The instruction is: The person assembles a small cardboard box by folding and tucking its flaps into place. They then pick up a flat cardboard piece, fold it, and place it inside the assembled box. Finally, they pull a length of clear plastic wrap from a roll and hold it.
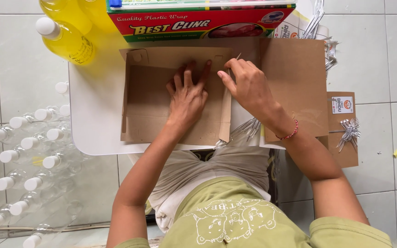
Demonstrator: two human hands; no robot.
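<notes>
The left hand (187, 94) lies flat with its grip open, fingers spread, pressing down the brown cardboard box (162, 98) on the white desk (95, 115). Just right of it, the right hand (249, 85) pinches the box's folded flap (226, 115) with a closed grip. If the flat hand lifts, the flap could spring back. Farther left stand yellow bottles (67, 41); a hard push could bump them.

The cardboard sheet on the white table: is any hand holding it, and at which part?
The left hand presses flat on the cardboard sheet; the right hand pinches its raised right flap near the top.
</notes>
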